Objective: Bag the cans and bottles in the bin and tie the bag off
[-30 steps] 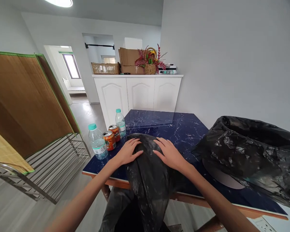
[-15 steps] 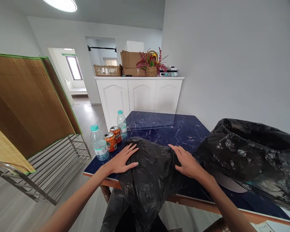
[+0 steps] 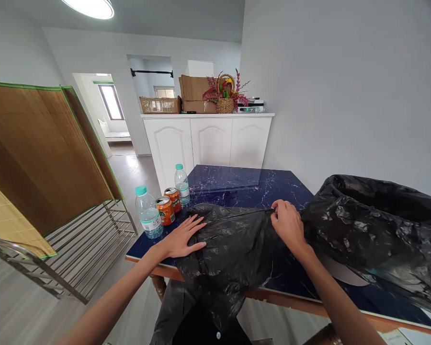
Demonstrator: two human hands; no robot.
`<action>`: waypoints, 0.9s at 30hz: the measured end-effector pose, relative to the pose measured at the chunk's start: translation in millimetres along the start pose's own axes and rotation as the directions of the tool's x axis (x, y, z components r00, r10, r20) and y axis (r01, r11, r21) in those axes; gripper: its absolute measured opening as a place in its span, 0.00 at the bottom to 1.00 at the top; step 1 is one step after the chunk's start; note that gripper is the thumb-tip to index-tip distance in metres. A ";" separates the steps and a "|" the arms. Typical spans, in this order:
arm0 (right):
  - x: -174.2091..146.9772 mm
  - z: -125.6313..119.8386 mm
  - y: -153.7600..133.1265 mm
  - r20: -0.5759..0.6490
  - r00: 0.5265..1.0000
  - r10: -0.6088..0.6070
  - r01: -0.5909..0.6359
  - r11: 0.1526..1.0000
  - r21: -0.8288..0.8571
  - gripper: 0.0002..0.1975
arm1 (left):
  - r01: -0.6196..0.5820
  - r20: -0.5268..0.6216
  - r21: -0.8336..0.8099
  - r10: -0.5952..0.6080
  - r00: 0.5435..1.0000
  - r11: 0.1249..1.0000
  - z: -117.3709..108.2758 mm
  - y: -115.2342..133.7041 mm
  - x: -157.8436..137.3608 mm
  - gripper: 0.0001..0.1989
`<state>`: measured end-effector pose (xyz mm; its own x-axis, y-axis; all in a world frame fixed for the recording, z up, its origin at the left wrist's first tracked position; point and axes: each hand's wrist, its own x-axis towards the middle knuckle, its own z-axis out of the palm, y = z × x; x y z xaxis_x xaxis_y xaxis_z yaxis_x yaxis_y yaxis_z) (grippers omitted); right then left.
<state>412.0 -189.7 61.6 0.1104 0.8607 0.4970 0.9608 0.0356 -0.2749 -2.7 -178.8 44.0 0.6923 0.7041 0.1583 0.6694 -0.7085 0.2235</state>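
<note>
A thin black plastic bag (image 3: 233, 244) is spread over the front of the dark blue table and hangs past its near edge. My left hand (image 3: 185, 237) lies flat on the bag's left side, fingers spread. At the bag's far right corner, my right hand (image 3: 287, 221) pinches the plastic between thumb and fingers, pulling a taut fold across its top. Left of the bag stand two orange cans (image 3: 165, 211) and two clear bottles with teal caps, the nearer bottle (image 3: 149, 215) close to the table's left edge.
The blue marbled table (image 3: 276, 184) has a wooden edge. On its right, a large open black bag (image 3: 373, 235) bulges beside my right arm. A white cabinet (image 3: 210, 141) with cardboard boxes and a flower basket (image 3: 225, 104) stands behind. A metal rack (image 3: 89, 249) is at left.
My right hand has moved right and slightly away, closing from open to a pinch on the bag's corner. The bag's right side is stretched wider and flatter. My left hand stays put.
</note>
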 end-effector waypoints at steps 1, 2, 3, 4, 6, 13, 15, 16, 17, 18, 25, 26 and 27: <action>-6.4 -6.0 -3.3 0.000 1.000 -0.013 0.013 1.000 0.001 0.19 | -0.007 -0.040 0.006 0.007 0.999 1.000 -0.1 0.2 1.1 0.37; -13.3 -11.3 -8.8 0.005 0.999 -0.040 0.040 0.999 0.004 0.22 | -0.005 -0.085 0.015 0.006 0.996 1.000 -0.1 0.6 3.1 0.34; -20.0 -15.5 -16.4 0.011 0.996 -0.087 0.086 0.996 0.022 0.26 | 0.008 -0.133 0.024 -0.005 0.991 1.000 0.0 1.1 6.0 0.29; -26.1 -18.1 -25.8 0.013 0.989 -0.148 0.147 0.987 0.057 0.27 | 0.032 -0.178 0.032 -0.026 0.984 0.999 0.3 1.6 9.8 0.25; -34.8 -18.4 -47.2 0.004 0.957 -0.290 0.285 0.942 0.178 0.25 | 0.089 -0.236 0.042 -0.077 0.969 0.995 2.0 2.4 19.7 0.26; -58.7 -9.9 -96.7 0.423 0.777 -0.466 0.328 0.873 0.360 0.41 | 0.249 -0.150 0.058 -0.238 0.960 0.967 29.7 2.7 46.8 0.34; -81.2 -17.5 -103.7 0.470 0.667 -0.579 0.402 0.810 0.428 0.49 | 0.332 -0.154 0.058 -0.320 0.935 0.942 40.5 5.5 48.2 0.35; -95.2 -21.0 -107.2 0.448 0.611 -0.652 0.461 0.754 0.468 0.54 | 0.368 -0.162 0.057 -0.355 0.921 0.928 44.6 7.7 48.1 0.34; -110.2 -23.1 -110.5 0.423 0.561 -0.712 0.516 0.700 0.494 0.61 | 0.397 -0.169 0.057 -0.383 0.908 0.916 47.1 10.3 47.5 0.33; -125.3 -23.0 -113.2 0.402 0.524 -0.751 0.561 0.660 0.500 0.67 | 0.417 -0.174 0.056 -0.402 0.899 0.907 47.6 13.2 46.5 0.32; -183.3 22.2 -84.6 0.250 0.740 -0.624 0.589 0.781 0.206 0.49 | 0.270 -0.140 0.028 -0.263 0.954 0.963 2.8 34.8 22.0 0.30; -182.0 24.0 -74.3 0.255 0.739 -0.624 0.588 0.782 0.208 0.45 | 0.212 -0.117 0.011 -0.209 0.971 0.977 -5.7 36.6 14.4 0.28; -178.7 21.8 -64.0 0.273 0.730 -0.626 0.583 0.780 0.228 0.41 | 0.157 -0.091 -0.013 -0.157 0.983 0.988 -13.4 37.6 5.7 0.27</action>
<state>325.3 -334.7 -27.5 -0.5905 0.7451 0.3101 0.7554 0.6455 -0.1126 22.8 -200.7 66.2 0.5511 0.8082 0.2078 0.7660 -0.5887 0.2582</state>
